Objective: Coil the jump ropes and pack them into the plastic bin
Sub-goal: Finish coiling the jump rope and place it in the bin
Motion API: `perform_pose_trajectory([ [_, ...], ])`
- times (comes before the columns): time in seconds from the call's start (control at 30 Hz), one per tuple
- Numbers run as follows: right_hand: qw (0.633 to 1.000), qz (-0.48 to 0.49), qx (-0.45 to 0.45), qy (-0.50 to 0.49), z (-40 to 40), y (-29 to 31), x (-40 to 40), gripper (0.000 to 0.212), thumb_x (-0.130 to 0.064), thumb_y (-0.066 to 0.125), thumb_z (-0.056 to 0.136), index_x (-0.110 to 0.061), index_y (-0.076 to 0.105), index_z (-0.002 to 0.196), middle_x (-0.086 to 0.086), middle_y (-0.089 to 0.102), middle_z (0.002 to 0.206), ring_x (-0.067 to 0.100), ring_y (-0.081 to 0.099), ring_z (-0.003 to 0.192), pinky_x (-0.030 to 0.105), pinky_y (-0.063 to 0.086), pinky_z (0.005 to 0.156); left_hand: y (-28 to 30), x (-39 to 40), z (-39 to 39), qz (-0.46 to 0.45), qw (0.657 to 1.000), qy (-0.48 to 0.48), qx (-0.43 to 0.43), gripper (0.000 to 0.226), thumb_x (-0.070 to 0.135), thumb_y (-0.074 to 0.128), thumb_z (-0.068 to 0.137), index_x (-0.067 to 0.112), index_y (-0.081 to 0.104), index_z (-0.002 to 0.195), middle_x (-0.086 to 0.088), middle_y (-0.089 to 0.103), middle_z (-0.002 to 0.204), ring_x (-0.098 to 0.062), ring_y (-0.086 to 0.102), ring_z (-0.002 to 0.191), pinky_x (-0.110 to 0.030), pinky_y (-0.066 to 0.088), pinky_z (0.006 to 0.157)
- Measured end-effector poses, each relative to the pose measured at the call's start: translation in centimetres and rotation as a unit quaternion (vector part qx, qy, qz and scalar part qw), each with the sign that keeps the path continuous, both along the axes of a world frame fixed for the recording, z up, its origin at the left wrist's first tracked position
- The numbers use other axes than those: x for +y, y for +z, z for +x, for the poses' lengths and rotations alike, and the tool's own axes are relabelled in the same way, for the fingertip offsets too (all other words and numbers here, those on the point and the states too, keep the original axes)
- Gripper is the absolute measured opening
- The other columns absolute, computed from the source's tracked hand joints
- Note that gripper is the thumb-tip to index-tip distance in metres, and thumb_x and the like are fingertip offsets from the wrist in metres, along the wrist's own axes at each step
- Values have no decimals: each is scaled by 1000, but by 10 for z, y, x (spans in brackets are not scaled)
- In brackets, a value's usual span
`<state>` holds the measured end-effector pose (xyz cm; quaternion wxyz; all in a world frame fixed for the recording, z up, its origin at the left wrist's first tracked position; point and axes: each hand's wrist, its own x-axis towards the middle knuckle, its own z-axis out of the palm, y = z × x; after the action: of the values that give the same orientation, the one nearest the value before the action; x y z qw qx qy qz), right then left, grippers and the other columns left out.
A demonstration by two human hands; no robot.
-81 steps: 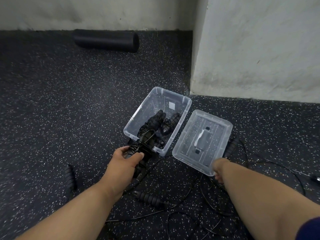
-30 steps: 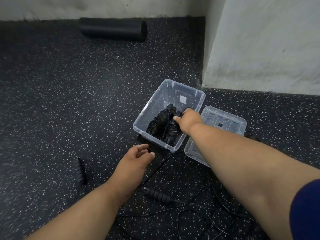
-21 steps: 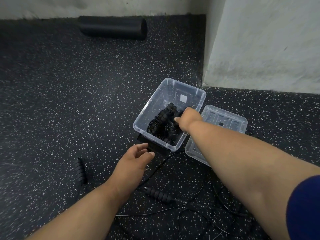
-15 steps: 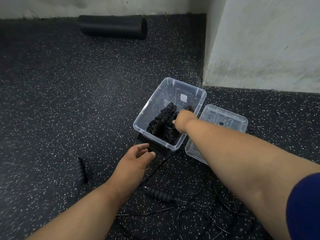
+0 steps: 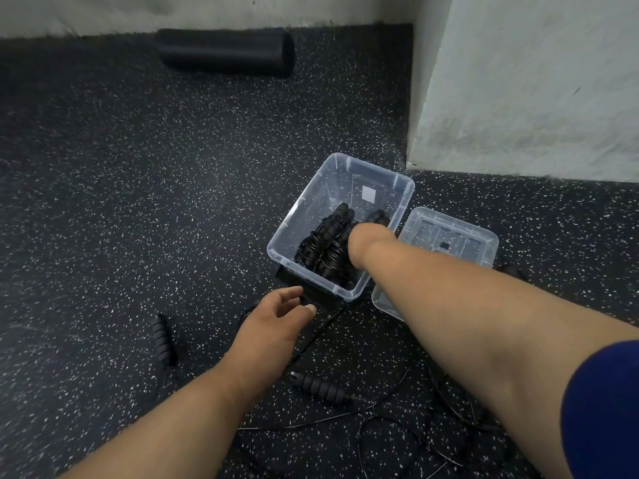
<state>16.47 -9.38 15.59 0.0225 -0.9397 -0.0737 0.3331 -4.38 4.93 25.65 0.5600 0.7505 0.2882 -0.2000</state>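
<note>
Setting: a dark speckled floor [image 5: 145,188] at the corner of a pale wall [image 5: 525,84], seen from the person's head.
Bin: the clear bin [image 5: 313,198] stands on the floor near the wall corner, open on top.
Coiled ropes: black coiled ropes [image 5: 320,242] with ribbed handles lie packed in the near half of the bin.
Right hand: the right hand [image 5: 368,236] reaches down into the bin among the coils; its fingers are hidden behind the wrist, so the grip cannot be told.
Left hand: the left hand [image 5: 271,323] hovers just before the bin's near end, fingers relaxed and spread, holding nothing.
Lid: the clear lid [image 5: 453,236] lies flat on the floor, touching the bin's right side, partly covered by the right forearm.
Loose rope: a loose rope [image 5: 321,390] lies uncoiled on the floor between the forearms, its thin cord trailing right.
Handle: another black handle [image 5: 162,340] lies left of the left wrist.
Roller: a black roller [image 5: 226,51] lies against the far wall.
</note>
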Motion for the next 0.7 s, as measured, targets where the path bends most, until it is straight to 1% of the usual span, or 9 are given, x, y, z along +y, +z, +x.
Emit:
perform_pose_trajectory([
  [0.13,999,-27,-19,22,-10,-1,0,30,-8,53,99,-9,67,126,10,66,131,32,63,122,45,54,103,-2,1,-1,2,1000,-5,7,33,36,66,100,44,60,131,16,63,134,-10,63,123,-45,48,113],
  [0.27,998,0,-57,6,-16,4,-14,15,-7,53,98,-15,64,101,7,69,117,30,66,103,42,57,91,0,1,-1,6,1000,-8,8,38,44,68,92,47,61,129,17,64,132,-11,64,121,-46,49,111],
  [0.37,981,109,-162,-19,-23,-4,-32,14,-15,50,99,-16,60,110,5,58,110,30,63,92,42,55,81,1,-1,-1,6,1000,-15,13,37,42,69,92,46,61,128,15,64,132,-12,64,121,-47,49,112],
  [0.43,951,191,-245,2,-40,-8,-47,7,-23,49,102,-20,56,99,0,54,96,24,59,78,39,52,70,2,-3,-3,8,1000,-21,16,36,36,68,98,44,59,132,15,64,134,-12,64,122,-46,48,113],
  [0.47,942,213,-256,37,-53,-10,-54,9,-23,49,101,-22,52,93,-3,53,89,20,56,72,38,51,66,2,-3,-4,10,999,-24,18,37,35,67,99,43,58,134,15,63,134,-12,63,122,-45,48,113],
  [0.53,947,213,-191,146,-88,-17,-66,15,-23,48,101,-26,46,87,-7,49,85,11,51,70,28,47,62,4,-3,-6,10,999,-26,21,37,35,66,99,41,58,135,14,63,135,-12,63,122,-44,48,112],
  [0.6,951,163,-82,250,-125,-40,-74,11,-22,50,102,-26,45,93,-6,50,91,11,54,79,23,45,66,6,-3,-8,7,999,-27,21,36,34,66,100,41,59,135,14,63,134,-11,63,122,-44,48,113],
  [0.63,949,132,-33,283,-143,-55,-75,5,-22,52,101,-24,48,100,-2,52,100,16,57,88,26,48,72,7,-3,-8,7,999,-28,21,35,33,66,100,40,59,134,14,63,133,-11,63,121,-43,47,113],
  [0.7,949,54,74,301,-173,-82,-73,31,-21,58,99,-20,53,130,8,52,128,28,60,111,40,55,91,8,-4,-10,8,999,-32,23,33,33,66,100,40,59,132,14,64,132,-11,63,121,-43,47,113],
])
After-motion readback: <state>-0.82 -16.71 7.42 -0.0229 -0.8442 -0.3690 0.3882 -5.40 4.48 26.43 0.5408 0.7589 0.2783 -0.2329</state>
